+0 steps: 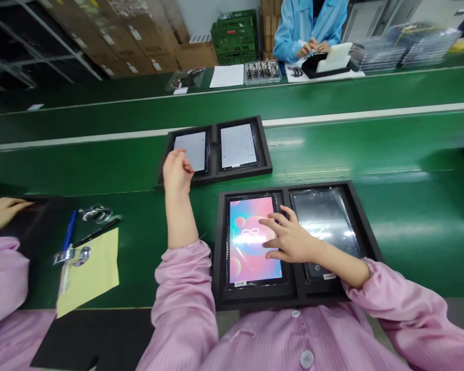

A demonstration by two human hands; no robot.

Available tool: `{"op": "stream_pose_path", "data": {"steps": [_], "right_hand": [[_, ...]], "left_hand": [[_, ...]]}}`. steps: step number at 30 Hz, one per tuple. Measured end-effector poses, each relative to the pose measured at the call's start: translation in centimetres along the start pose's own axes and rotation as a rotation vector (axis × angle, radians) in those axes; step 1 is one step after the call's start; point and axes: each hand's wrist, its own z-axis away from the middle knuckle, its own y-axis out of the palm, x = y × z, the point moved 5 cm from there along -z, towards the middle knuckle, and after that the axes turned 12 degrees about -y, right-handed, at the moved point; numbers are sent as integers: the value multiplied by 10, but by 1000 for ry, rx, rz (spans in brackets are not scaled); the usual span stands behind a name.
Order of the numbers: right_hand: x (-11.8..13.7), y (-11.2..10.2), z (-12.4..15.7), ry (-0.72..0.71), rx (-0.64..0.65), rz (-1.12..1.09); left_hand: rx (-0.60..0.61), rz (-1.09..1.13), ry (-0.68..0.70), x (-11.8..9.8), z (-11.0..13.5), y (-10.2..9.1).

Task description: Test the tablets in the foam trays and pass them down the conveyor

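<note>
Directly before me lies a black foam tray (255,298) with two tablets in it. Its left tablet (242,257) has a lit pink-and-blue screen; my right hand (288,237) is over that screen, fingers spread. The right tablet (320,211) is dark and partly covered by my forearm. Farther off is a second black tray (263,149), holding a left tablet (198,147) and a right tablet (237,144), both with pale screens. My left hand (178,170) is at that tray's left side, fingers curled; whatever they hold, if anything, is hidden.
A yellow paper (96,273), a blue pen (70,230) and a black pen (96,233) lie to the left, near a neighbour's hand (3,214). Across the green bench, a person in blue (290,31) works beside a box of small parts (262,73).
</note>
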Motion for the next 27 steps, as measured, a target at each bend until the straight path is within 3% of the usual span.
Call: {"op": "stream_pose_path", "data": {"steps": [2, 4, 11, 19, 27], "right_hand": [[-12, -12, 7, 11, -28, -4], [-22, -23, 13, 19, -69, -3], [-20, -24, 14, -64, -256, 108], [-24, -20, 13, -15, -273, 207], [-38, -18, 13, 113, -258, 217]], "left_hand": [[44, -474, 154, 6, 5, 19], [97, -765, 220, 18, 11, 38], [195, -1187, 253, 36, 25, 63], [246, -1490, 229, 33, 19, 72], [319, -1527, 249, 32, 24, 84]]}}
